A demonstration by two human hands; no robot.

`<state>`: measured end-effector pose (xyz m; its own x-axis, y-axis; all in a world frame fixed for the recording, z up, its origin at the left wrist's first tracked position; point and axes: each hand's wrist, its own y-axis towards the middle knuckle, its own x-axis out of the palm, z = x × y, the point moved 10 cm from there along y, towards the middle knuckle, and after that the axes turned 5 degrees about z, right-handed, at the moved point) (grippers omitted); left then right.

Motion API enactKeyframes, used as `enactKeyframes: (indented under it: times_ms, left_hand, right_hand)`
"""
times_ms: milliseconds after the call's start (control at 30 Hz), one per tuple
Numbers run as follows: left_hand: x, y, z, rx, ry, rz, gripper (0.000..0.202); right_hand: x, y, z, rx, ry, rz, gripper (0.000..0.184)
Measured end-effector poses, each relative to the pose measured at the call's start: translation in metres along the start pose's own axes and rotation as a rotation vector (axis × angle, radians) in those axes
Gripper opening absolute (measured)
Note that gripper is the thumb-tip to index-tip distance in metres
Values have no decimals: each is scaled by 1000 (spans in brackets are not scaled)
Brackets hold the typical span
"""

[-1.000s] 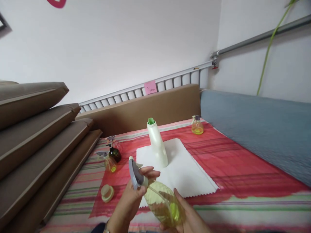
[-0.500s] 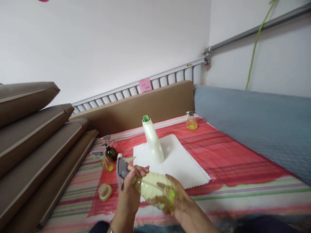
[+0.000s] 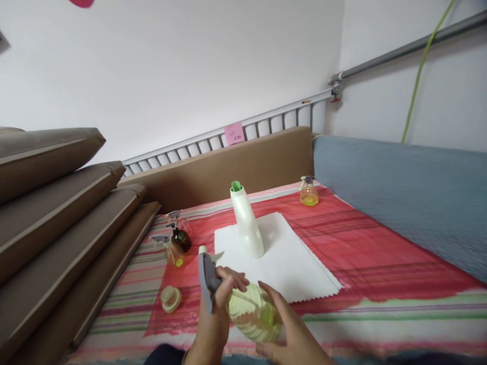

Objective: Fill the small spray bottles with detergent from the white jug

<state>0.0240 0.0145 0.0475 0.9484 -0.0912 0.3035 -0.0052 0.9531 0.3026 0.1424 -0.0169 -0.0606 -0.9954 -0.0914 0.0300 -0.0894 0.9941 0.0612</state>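
Note:
A clear ribbed spray bottle [image 3: 251,310] with yellowish liquid lies tilted between my two hands. My left hand [image 3: 224,294] wraps its neck, just below the grey trigger head [image 3: 207,279]. Around the base end, my right hand [image 3: 285,324] is closed with fingers and thumb on either side. Just beyond them a tall white bottle [image 3: 247,223] with a green spout [image 3: 236,186] stands on a white cloth [image 3: 300,263]. To the left of my left hand, a pale round cap [image 3: 171,298] rests on the red striped cover.
At the left stand a clear spray bottle [image 3: 173,252], a dark pump bottle [image 3: 181,239] and a pinkish spray bottle [image 3: 185,224]. Another spray bottle [image 3: 309,192] is at the far right. Stacked brown cushions [image 3: 57,213] flank the left; a blue padded side [image 3: 399,192] bounds the right.
Both hands and the spray bottle have shifted slightly right in view, and the bottle is turned so its base points more toward me. The whole scene has also slid a little right.

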Motion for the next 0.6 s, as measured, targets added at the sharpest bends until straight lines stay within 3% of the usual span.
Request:
enactKeyframes:
  times_ms: [67,200,267,400,500,600]
  left_hand:
    - [9,-8,-5,-19,63,-49,22]
    - [32,-22,-11,-124,38,-187,25]
    - [36,-24,-9,-124,66,-206,29]
    - [26,-21,-13,-151,92,-174,27]
    - [23,-23,-22,-233,-40,-227,52]
    - [19,-23,-31,-265,-69,-231,46]
  right_hand:
    - [3,1,-8,-78,-161,-76,96]
    - [13,0,-25,-140,-90,-216,78]
    - [13,0,-31,-146,-56,-190,69]
    - [11,-2,-37,-183,-5,-121,72]
    - [9,-2,-26,-95,82,-94,72]
    - [4,-1,-12,-31,111,-46,73]
